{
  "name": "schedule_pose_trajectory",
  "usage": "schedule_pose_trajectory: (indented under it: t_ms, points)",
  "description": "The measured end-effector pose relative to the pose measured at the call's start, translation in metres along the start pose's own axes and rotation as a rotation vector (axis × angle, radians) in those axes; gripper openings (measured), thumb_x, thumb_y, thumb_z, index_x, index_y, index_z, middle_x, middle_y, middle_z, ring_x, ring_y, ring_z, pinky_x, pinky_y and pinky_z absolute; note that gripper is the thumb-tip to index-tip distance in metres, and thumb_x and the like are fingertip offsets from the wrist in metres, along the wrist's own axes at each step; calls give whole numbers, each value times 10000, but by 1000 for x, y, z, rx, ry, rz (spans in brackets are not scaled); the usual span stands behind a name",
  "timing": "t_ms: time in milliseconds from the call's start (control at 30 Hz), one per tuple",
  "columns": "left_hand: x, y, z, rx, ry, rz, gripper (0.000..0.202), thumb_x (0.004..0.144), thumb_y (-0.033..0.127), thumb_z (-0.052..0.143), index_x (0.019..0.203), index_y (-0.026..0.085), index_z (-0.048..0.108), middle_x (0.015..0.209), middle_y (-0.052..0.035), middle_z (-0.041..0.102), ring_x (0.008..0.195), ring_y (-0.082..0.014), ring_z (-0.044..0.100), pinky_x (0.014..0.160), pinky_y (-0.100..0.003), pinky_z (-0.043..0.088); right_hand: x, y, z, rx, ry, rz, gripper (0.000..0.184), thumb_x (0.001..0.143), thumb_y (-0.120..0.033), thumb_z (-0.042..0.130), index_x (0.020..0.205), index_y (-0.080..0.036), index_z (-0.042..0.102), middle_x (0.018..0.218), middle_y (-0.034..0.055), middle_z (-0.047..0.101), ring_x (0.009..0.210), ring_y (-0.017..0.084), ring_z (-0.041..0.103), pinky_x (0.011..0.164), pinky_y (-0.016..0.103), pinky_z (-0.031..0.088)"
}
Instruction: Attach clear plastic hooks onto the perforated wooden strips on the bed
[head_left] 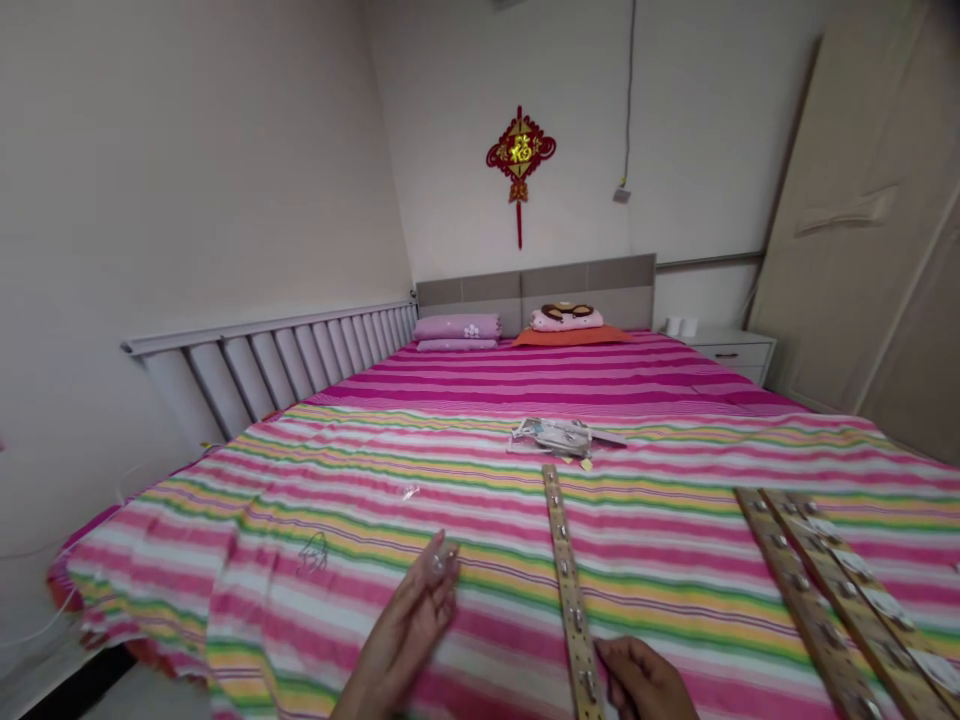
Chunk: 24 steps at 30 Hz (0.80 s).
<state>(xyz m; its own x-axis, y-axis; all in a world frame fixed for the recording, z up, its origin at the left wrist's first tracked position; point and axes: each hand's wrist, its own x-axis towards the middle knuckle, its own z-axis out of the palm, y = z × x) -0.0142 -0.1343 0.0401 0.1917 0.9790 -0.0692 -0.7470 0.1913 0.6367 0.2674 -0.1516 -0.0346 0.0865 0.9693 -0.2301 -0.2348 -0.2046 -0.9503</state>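
tan strip (564,567): near end cut off | clear item (441,562), left fingers (445,604): blurred | plastic bag (551,437): contents unclear

Open lane between left grip (416,622) and long strip (569,590), packet (555,437) beyond its far end, grouped strips (784,560) obstructing right

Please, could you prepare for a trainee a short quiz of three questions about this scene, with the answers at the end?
1. Which hand is at the near part of the wooden strip that lies in the middle of the picture?

2. What hangs above the headboard?
A) a round clock
B) a red ornament
C) a mirror

3. True or false: the plastic packet lies beyond the far end of that strip.

Key:
1. The right hand.
2. B.
3. True.
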Motion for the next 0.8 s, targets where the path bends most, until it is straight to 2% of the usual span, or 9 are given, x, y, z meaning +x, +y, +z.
schedule_pose_trajectory:
  t_ms: [133,233,333,400,467,533,633,733,800]
  points:
    - [-20,-40,24,12,-60,-168,477,778,356,670,1236,260,575,1174,-75,664,1014,-161,629,837,-246,458,-8,-13,-2,35,0,-20,445,584,-585,698,533,-187,505,372,-76,457,251,31,250,330,190,140]
    - [-33,-63,41,118,-7,-268,517,750,434,679,1224,251,578,1124,-73,677,1011,-168,628,810,-238,443,-26,-28,-1,22,93,-148,404,609,-557,708,591,-176,573,447,-54,500,331,64,351,345,197,236]
    - [-44,-82,54,166,146,-345,579,717,489,682,1233,258,555,1116,-72,677,1079,-181,600,853,-246,425,-53,-41,4,-111,140,-371,320,661,-491,707,679,-178,644,607,14,607,553,155,548,486,239,436]
    - [-52,-92,61,181,229,-397,582,709,493,683,1226,263,549,1098,-71,682,1063,-177,607,818,-235,429,-71,-45,9,-243,122,-511,228,698,-405,703,774,-191,680,735,52,654,671,195,602,589,269,493]
    - [-59,-100,68,194,235,-420,555,712,480,683,1210,271,555,1062,-59,691,978,-164,635,742,-218,431,-85,-45,13,-347,62,-633,207,713,-323,702,886,-209,699,906,92,673,837,234,632,720,300,520]
    - [-66,-107,76,207,155,-417,508,721,488,671,1163,253,586,1024,-56,696,890,-154,646,699,-214,425,-94,-42,16,-415,-11,-697,259,708,-261,706,963,-225,697,1019,109,662,944,250,629,799,315,519]
    - [-71,-115,82,257,42,-390,503,696,557,662,1040,189,642,937,-65,699,811,-157,632,680,-227,420,-100,-35,17,-446,-87,-697,321,683,-200,713,1002,-237,693,1045,103,666,970,251,632,826,317,519]
    - [-73,-121,77,398,120,-425,551,648,644,646,925,168,658,813,-42,682,687,-130,597,570,-206,361,-102,-29,15,-410,-123,-637,327,686,-204,707,1010,-240,699,989,89,680,911,240,639,793,312,521]
    - [-73,-124,70,497,168,-455,556,641,671,630,881,169,658,781,-34,674,654,-123,585,526,-193,306,-104,-23,13,-362,-140,-564,291,690,-247,710,981,-231,710,893,69,675,767,207,629,683,286,517]
